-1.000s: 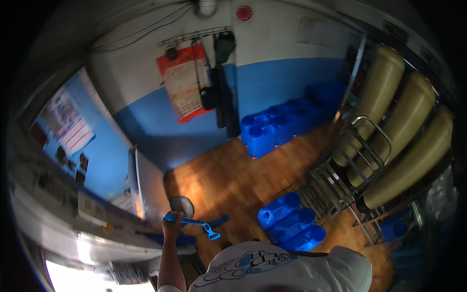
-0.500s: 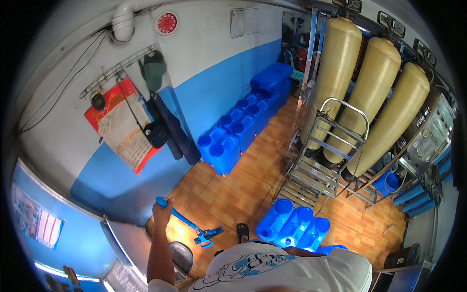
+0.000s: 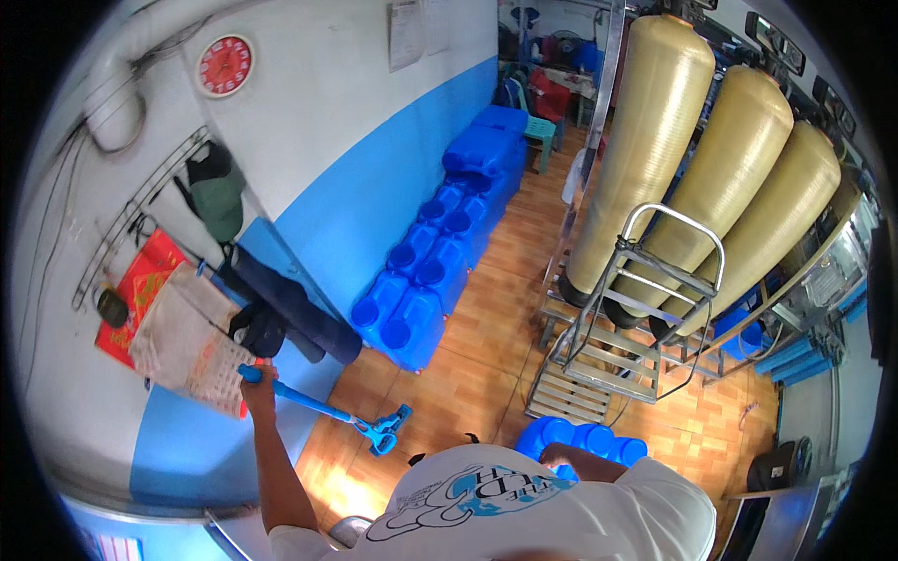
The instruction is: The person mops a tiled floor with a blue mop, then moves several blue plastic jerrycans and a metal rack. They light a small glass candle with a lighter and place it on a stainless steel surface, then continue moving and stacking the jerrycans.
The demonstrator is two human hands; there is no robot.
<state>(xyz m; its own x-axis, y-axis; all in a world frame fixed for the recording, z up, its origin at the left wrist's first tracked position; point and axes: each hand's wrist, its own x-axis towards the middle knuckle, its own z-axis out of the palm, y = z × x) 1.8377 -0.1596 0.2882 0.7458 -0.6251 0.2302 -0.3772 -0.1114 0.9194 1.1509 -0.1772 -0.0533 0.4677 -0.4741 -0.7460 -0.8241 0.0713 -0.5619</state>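
Observation:
My left hand (image 3: 263,377) is wrapped round the upper end of a long blue stick tool that looks like a floor mop (image 3: 311,403). Its blue head (image 3: 383,429) hangs at the lower right end, above or on the tiled floor; I cannot tell which. Reaching down at my other side, my right hand (image 3: 554,455) is at a group of blue water jugs (image 3: 591,438). The fingers of that hand are mostly hidden, so whether it grips a jug is unclear. My white shirt covers the lower part of the jugs.
A row of blue water jugs (image 3: 412,323) lines the blue and white wall. A metal hand truck (image 3: 645,304) stands before tall yellow tanks (image 3: 645,140). Bags and a cap (image 3: 218,201) hang from a wall rack. A green stool (image 3: 540,131) is farther back.
My left hand has moved left with the mop, its head swinging up and left. My right hand has come into sight at the jugs. The whole view has shifted.

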